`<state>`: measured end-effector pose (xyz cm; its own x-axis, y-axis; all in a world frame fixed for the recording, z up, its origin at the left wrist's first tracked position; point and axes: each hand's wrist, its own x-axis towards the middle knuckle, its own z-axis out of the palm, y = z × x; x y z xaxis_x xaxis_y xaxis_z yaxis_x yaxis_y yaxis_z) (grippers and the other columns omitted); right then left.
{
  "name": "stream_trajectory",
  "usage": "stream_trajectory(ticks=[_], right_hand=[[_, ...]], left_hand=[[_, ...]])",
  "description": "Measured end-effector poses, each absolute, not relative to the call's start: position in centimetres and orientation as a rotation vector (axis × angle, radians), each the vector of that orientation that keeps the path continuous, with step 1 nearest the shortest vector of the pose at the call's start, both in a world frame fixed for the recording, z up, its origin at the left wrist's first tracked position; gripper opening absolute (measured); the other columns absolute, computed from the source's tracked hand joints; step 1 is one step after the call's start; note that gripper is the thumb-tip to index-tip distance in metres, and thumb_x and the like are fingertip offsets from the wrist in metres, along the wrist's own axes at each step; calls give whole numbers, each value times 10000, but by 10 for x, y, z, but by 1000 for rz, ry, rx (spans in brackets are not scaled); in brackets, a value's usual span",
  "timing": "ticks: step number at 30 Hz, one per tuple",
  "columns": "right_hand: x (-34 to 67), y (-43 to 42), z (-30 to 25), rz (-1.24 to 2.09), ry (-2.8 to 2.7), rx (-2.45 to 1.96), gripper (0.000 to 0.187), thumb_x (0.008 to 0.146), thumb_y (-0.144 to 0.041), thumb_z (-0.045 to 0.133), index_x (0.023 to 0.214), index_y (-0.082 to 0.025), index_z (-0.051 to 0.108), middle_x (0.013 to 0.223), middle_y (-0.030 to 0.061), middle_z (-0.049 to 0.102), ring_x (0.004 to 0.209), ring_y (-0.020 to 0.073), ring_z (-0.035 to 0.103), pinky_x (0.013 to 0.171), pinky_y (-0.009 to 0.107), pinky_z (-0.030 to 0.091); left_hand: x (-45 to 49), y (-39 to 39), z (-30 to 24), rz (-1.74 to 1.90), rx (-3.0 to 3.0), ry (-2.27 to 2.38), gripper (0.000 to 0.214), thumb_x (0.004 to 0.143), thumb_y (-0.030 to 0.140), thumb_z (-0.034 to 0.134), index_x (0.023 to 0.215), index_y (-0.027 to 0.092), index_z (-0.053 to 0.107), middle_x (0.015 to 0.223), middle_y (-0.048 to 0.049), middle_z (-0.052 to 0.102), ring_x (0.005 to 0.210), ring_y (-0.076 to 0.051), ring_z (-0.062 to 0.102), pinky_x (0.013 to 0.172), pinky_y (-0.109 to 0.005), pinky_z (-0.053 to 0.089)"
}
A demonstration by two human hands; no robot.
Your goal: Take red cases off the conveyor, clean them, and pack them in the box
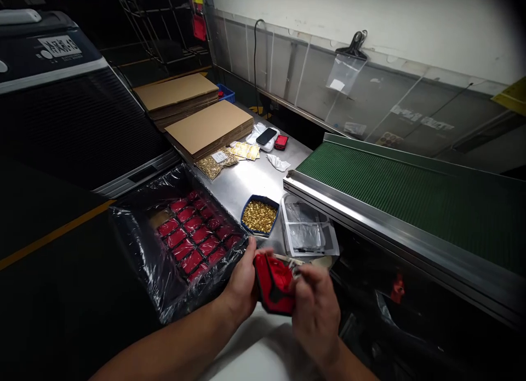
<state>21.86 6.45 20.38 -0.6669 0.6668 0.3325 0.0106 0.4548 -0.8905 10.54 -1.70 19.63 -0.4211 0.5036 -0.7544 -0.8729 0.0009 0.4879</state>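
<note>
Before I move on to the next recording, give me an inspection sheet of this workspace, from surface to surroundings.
Surface: metal table, with bright glare in the middle.
Work items: red-and-black part in hand; blue tray of small gold-coloured pieces; plastic-lined box of red parts.
Clutter: phone, crumpled white piece, transparent bag, cardboard stack.
Hands: left hand holds the red-and-black part; right hand is at its right side, grip unclear.
Cables: one black cable runs down the grey panel.
Surroundings: green conveyor belt on the right, dark machine on the left.
</note>
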Motion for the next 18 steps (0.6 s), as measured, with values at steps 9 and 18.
stream_trajectory(ticks=[9,18], right_hand=[[207,79,208,1967,-1436,-1152,460,898,-624,457,849,-167,451,697,-18,430,594,50,427,548,152,417],[212,76,202,1972,-1578,-1177,472,909,-632,419,830,-167,432,707,-17,411,597,59,396,525,175,391]], left_hand=[[117,-44,208,1543,1218,1939,367,996,249,397,1344,234,510,1280,-87,561,1180,-217,529,1038,-370,413],[117,-34,213,1379,1327,2057,531,806,437,742,1251,214,556,1128,-64,598,1016,-217,589,910,-336,480]])
